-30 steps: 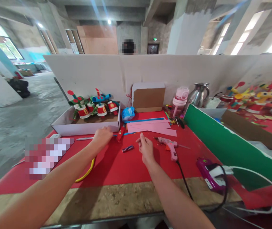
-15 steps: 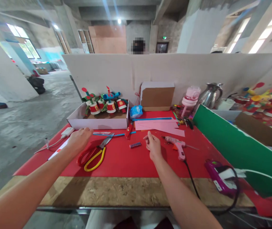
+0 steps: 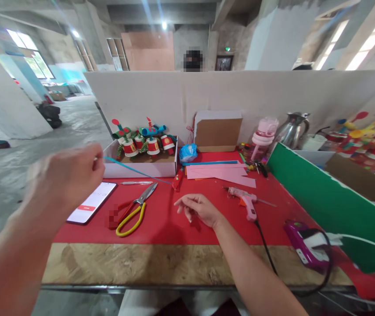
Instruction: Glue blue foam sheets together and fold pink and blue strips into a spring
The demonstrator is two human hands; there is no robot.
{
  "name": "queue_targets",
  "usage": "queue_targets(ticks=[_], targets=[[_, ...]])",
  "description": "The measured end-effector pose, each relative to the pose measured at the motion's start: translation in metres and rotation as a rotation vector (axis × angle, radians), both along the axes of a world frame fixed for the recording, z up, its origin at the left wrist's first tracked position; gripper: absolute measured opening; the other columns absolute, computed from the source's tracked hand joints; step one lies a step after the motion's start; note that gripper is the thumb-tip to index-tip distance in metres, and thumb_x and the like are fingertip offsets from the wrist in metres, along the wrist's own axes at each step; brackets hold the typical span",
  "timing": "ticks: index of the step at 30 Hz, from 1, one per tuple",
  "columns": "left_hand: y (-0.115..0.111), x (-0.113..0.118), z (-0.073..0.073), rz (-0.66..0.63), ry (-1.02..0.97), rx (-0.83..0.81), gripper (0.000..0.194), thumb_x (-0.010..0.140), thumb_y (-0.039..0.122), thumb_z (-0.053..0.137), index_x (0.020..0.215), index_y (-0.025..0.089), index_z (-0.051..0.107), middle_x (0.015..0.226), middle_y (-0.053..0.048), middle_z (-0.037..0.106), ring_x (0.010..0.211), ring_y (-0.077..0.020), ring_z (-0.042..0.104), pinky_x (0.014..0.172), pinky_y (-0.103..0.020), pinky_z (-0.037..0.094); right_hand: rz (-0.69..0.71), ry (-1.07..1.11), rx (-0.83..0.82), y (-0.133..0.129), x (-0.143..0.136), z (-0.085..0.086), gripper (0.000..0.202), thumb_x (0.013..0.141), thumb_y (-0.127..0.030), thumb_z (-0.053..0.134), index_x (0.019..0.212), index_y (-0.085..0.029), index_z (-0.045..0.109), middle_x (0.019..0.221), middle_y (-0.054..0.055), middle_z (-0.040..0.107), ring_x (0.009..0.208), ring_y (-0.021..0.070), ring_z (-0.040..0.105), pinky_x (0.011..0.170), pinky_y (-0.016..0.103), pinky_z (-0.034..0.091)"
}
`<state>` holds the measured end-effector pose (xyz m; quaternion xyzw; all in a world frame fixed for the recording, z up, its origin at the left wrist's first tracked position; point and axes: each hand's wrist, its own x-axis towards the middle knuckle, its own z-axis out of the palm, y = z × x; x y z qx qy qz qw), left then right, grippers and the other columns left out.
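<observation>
My left hand [image 3: 67,175], blurred, is raised over the left side of the table. Its fingers are closed on one end of a narrow blue paper strip [image 3: 135,170], which slants down to the right toward a small red packet [image 3: 177,181]. My right hand [image 3: 199,210] is low over the middle of the red sheet [image 3: 161,228], palm down, fingers bent but apart. Whatever lies beneath it is hidden. Between my hands are scissors [image 3: 138,208] with one red and one yellow handle. A phone [image 3: 93,204] with a lit screen lies below my left hand.
At the back left, a white box [image 3: 141,169] holds several paper-cup figures. Pink paper strips [image 3: 218,172] lie at the back middle. On the right are a pink glue gun [image 3: 245,199], its black cord, a purple power block [image 3: 306,245] and a green-sided box [image 3: 322,202].
My left hand has risen toward me, lifting the blue strip off the table. My right hand has moved left and down, over where a small striped coil lay; the coil is out of sight.
</observation>
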<state>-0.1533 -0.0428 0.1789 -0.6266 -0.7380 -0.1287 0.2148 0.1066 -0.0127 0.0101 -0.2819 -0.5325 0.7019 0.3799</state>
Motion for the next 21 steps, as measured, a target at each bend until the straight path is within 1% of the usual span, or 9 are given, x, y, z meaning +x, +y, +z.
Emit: queue_targets(ticks=[2,4,8,10,12,14,16,18,21], targets=[[-0.011,0.021,0.004,0.059,0.024,0.255,0.023,0.083,0.028,0.042,0.095,0.018,0.059,0.068,0.001,0.056,0.068,-0.0171,0.057,0.069,-0.032,0.044,0.112,0.014,-0.012,-0.004,0.002,0.002,0.036,0.079,-0.048,0.063,0.094,-0.015,0.071,0.079,0.004,0.069,0.048,0.0066,0.055,0.047,0.02,0.044],[-0.021,0.047,-0.009,-0.033,0.043,0.385,0.024,0.085,0.026,0.04,0.097,0.018,0.059,0.067,0.0,0.056,0.066,-0.0161,0.057,0.062,-0.025,0.04,0.246,0.049,-0.022,-0.008,0.004,0.004,0.043,0.078,-0.05,0.064,0.102,-0.015,0.069,0.088,0.007,0.07,0.061,0.0111,0.063,0.057,0.024,0.05],[-0.037,0.099,-0.064,-0.459,0.121,0.131,0.021,0.085,0.02,0.042,0.086,0.019,0.063,0.064,-0.003,0.061,0.064,-0.0188,0.06,0.057,-0.027,0.04,0.378,0.267,-0.06,-0.013,0.005,0.012,0.073,0.061,-0.059,0.075,0.121,-0.021,0.059,0.114,0.012,0.064,0.096,0.0233,0.065,0.081,0.037,0.051],[-0.039,0.115,-0.088,-0.562,0.11,-0.151,0.026,0.085,0.013,0.04,0.092,0.018,0.064,0.07,-0.007,0.066,0.067,-0.0221,0.063,0.059,-0.029,0.042,0.212,0.379,-0.081,-0.01,0.006,0.014,0.078,0.057,-0.059,0.077,0.124,-0.024,0.056,0.118,0.01,0.062,0.101,0.0233,0.063,0.084,0.037,0.05],[-0.032,0.121,-0.103,-0.629,0.006,-0.391,0.025,0.087,0.018,0.041,0.099,0.019,0.063,0.075,-0.008,0.068,0.069,-0.0237,0.065,0.06,-0.03,0.043,-0.063,0.421,-0.134,-0.002,0.007,0.011,0.061,0.063,-0.051,0.077,0.113,-0.022,0.061,0.101,0.006,0.067,0.084,0.0168,0.065,0.073,0.029,0.051],[-0.012,0.117,-0.11,-0.618,-0.134,-0.498,0.025,0.09,0.033,0.043,0.102,0.021,0.06,0.08,-0.007,0.07,0.073,-0.0249,0.067,0.06,-0.03,0.045,-0.351,0.404,-0.209,0.009,0.009,0.006,0.033,0.07,-0.04,0.075,0.092,-0.018,0.065,0.07,-0.001,0.063,0.052,0.0065,0.054,0.049,0.018,0.044],[0.015,0.11,-0.114,-0.474,-0.201,-0.475,0.032,0.093,0.043,0.037,0.106,0.021,0.056,0.083,-0.007,0.071,0.08,-0.0264,0.067,0.064,-0.031,0.046,-0.54,0.347,-0.268,0.018,0.011,0.0,0.022,0.073,-0.036,0.072,0.077,-0.016,0.063,0.051,-0.007,0.051,0.035,0.0013,0.032,0.034,0.013,0.025],[0.043,0.104,-0.12,-0.343,-0.181,-0.475,0.033,0.093,0.041,0.038,0.114,0.018,0.051,0.094,-0.011,0.07,0.087,-0.0284,0.067,0.066,-0.033,0.048,-0.593,0.287,-0.306,0.022,0.011,-0.003,0.024,0.075,-0.04,0.069,0.076,-0.016,0.062,0.046,-0.008,0.048,0.032,0.0005,0.022,0.031,0.014,0.013],[0.069,0.106,-0.133,-0.367,-0.122,-0.543,0.037,0.09,0.032,0.046,0.125,0.017,0.043,0.103,-0.014,0.068,0.095,-0.0281,0.066,0.071,-0.033,0.049,-0.577,0.241,-0.351,0.02,0.009,-0.001,0.032,0.078,-0.048,0.062,0.075,-0.016,0.062,0.044,-0.007,0.047,0.03,0.0007,0.019,0.031,0.014,0.009]])
